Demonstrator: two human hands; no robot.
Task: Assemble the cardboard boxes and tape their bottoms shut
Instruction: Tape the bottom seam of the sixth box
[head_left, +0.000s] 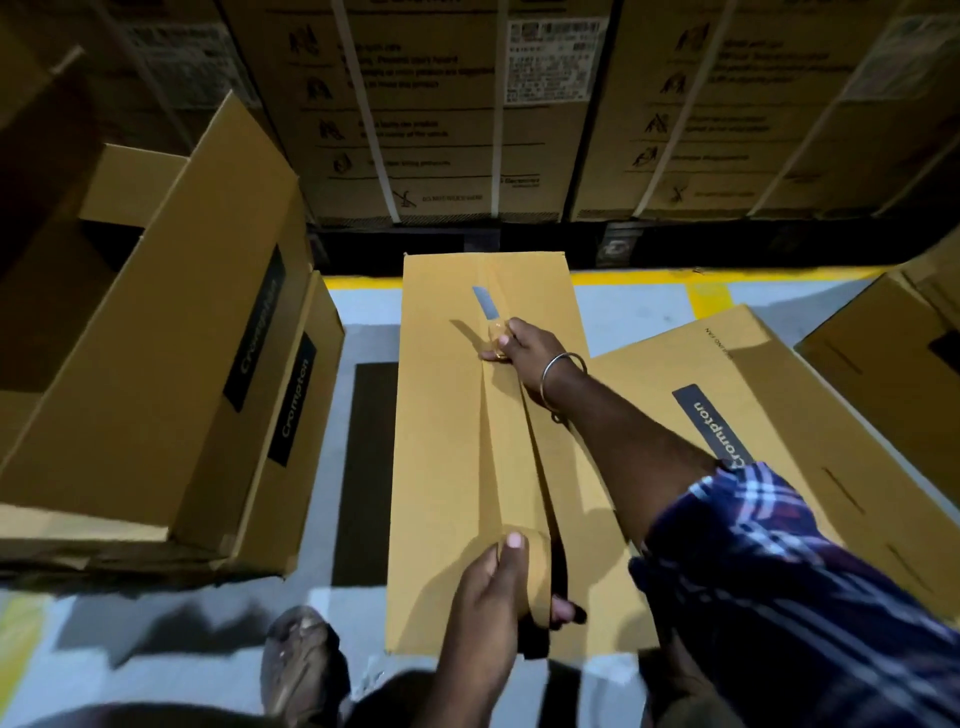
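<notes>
A tan cardboard box (447, 441) lies on the floor in front of me with its closed flaps facing up. My left hand (493, 587) grips a roll of brown tape (532, 566) at the near end of the centre seam. A strip of tape (506, 457) runs from the roll along the seam to my right hand (524, 351). That hand presses the strip's far end onto the middle of the box, fingers curled. A short grey tape piece (485, 302) sits just beyond it.
Open Crompton boxes (208, 322) stand at the left. A flat box (769, 415) lies to the right under my right arm, with another (883, 343) beyond it. Strapped cartons (441, 114) form a wall behind a yellow floor line (363, 283). My shoe (301, 660) is near.
</notes>
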